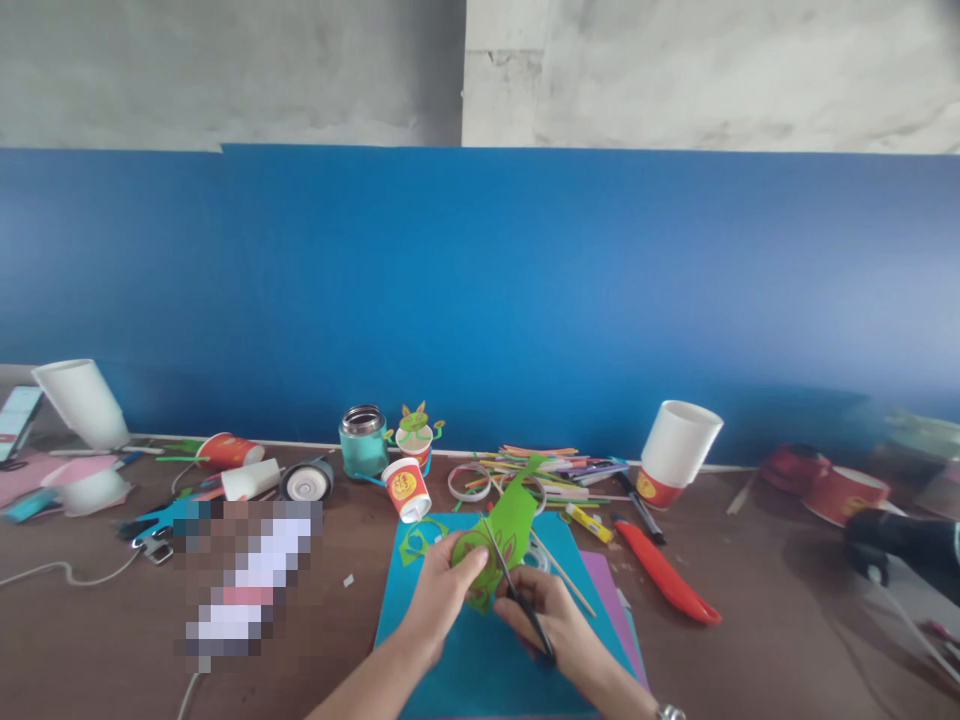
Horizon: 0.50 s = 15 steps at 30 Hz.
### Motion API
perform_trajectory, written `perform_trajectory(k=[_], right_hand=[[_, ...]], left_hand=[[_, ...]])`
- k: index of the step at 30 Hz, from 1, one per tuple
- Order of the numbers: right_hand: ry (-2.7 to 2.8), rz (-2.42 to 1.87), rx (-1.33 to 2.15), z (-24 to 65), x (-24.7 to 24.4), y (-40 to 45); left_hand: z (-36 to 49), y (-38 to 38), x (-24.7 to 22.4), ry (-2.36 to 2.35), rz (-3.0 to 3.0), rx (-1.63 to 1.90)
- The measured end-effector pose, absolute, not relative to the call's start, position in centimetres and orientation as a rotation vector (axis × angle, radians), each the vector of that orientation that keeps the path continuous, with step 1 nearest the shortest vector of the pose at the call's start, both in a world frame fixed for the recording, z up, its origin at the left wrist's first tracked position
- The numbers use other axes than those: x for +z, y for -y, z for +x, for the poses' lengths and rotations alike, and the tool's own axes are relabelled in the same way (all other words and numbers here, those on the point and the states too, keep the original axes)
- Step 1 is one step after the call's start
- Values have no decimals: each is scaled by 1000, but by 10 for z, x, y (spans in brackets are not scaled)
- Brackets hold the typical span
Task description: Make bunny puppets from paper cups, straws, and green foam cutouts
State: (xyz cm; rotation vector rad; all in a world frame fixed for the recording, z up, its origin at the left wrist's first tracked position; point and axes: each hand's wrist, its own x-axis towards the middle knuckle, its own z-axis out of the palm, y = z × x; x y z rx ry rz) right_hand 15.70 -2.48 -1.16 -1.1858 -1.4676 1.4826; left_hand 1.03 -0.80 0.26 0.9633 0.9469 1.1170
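- The green paper (519,515) is held up above the blue sheet (480,665), scissor blades across its face; a slight slip of the blades could slice into the drawn lines.
- The left hand (441,590) has its fingers pinching the paper's near end; a loose pinch could let the sheet twist and the cut wander.
- The right hand (551,612) has its fingers wrapped around the handles of the scissors (534,622). With the blades so near the left thumb, a careless squeeze could nick it.
- Green scraps (412,545) lie near the left hand and could get mixed with wanted pieces.
- The tilted paper cup (406,490) beyond could roll if bumped.
- The uncapped teal jar (364,445) might spill if knocked; its contents are hidden.
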Motion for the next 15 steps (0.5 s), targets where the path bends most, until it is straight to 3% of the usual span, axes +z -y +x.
perform_trajectory(k=[15], right_hand=[[1500, -1177, 1466, 160, -13, 25]], left_hand=[[4, 3, 2, -949, 1119, 1039]])
